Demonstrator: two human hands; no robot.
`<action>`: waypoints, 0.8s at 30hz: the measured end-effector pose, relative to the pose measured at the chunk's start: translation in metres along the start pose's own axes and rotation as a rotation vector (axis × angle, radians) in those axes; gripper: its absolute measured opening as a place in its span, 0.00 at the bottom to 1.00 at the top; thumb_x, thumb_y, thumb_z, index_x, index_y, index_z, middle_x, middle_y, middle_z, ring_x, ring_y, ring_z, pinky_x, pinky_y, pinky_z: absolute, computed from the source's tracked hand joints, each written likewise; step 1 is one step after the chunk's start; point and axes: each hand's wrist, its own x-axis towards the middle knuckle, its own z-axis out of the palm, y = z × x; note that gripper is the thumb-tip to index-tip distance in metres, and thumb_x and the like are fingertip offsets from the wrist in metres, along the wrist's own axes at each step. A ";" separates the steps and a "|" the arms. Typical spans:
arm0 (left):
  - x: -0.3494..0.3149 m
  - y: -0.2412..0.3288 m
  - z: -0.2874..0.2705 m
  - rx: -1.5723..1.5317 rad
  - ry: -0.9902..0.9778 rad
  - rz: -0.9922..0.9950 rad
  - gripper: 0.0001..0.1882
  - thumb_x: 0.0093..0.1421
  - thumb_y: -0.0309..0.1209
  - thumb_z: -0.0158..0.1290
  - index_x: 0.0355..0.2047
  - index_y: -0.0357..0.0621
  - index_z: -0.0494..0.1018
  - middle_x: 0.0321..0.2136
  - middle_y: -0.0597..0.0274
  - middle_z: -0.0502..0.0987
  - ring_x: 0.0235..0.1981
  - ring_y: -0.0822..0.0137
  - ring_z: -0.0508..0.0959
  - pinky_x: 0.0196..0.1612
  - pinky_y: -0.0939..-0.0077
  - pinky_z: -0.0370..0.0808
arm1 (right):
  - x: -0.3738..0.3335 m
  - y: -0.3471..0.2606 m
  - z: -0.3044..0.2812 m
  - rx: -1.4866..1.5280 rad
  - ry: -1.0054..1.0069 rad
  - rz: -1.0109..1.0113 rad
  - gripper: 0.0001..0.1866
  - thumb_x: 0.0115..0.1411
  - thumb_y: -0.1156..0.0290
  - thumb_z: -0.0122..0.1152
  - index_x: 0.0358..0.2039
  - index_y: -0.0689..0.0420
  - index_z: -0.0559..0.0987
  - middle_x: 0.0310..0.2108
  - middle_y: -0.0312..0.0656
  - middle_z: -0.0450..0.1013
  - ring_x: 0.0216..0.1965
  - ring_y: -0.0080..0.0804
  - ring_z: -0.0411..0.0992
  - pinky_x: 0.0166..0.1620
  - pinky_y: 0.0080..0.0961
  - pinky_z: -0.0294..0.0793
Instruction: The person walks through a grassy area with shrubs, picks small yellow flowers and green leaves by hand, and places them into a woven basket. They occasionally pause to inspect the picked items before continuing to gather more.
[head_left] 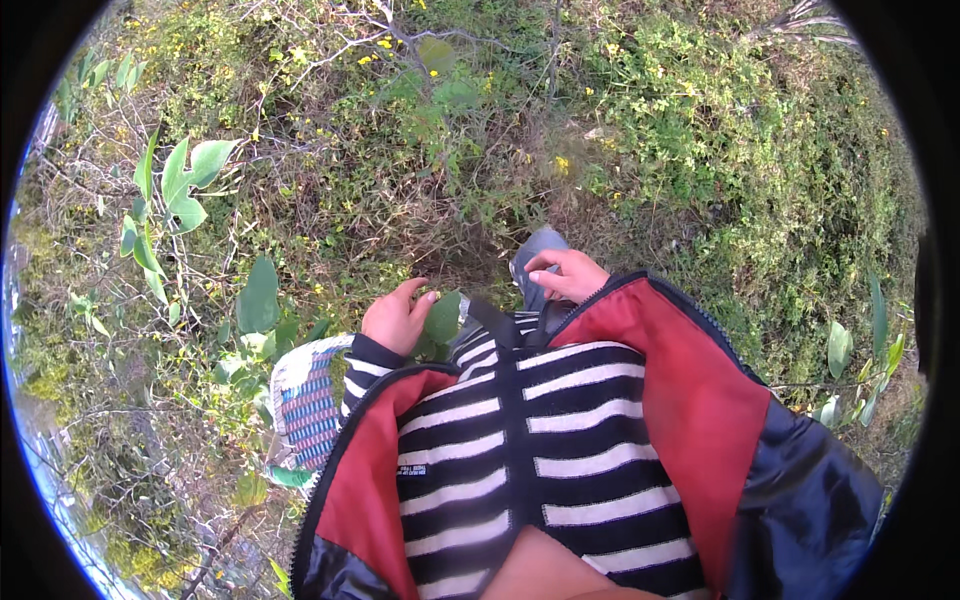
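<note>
My left hand is in front of my body, thumb and forefinger apart, and I see nothing gripped in it. A broad green leaf shows right beside it, partly behind the hand; whether they touch I cannot tell. My right hand hovers over my grey trouser leg, its fingers loosely bent and apart with nothing visible between them. By my left forearm hangs a woven basket or bag in blue, pink and white strips, with green leaves around its upper edge.
Low green plants with small yellow flowers and dry grass cover the ground. Bare thin branches reach in at the top. A leafy shoot rises at the left, and another leafy stem stands at the right.
</note>
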 end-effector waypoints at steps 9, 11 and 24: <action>-0.008 0.019 -0.008 -0.113 -0.271 0.047 0.38 0.48 0.49 0.55 0.57 0.52 0.54 0.51 0.51 0.62 0.28 0.61 0.77 0.38 0.70 0.73 | 0.030 0.023 -0.014 -0.375 -0.138 -0.296 0.13 0.56 0.67 0.52 0.38 0.60 0.73 0.29 0.40 0.73 0.24 0.24 0.71 0.30 0.20 0.71; -0.005 0.027 0.005 0.002 -0.408 0.123 0.32 0.50 0.48 0.52 0.54 0.54 0.59 0.44 0.50 0.69 0.34 0.58 0.76 0.40 0.67 0.71 | 0.037 0.027 -0.017 -0.256 -0.163 -0.208 0.13 0.56 0.66 0.52 0.38 0.60 0.73 0.29 0.40 0.73 0.25 0.25 0.71 0.31 0.21 0.71; -0.007 -0.025 -0.019 0.213 -0.159 -0.160 0.08 0.46 0.30 0.53 0.26 0.41 0.76 0.24 0.53 0.76 0.27 0.55 0.76 0.34 0.66 0.72 | 0.046 0.074 -0.063 -0.153 -0.115 -0.040 0.14 0.54 0.64 0.53 0.36 0.60 0.74 0.28 0.43 0.74 0.25 0.26 0.73 0.31 0.24 0.72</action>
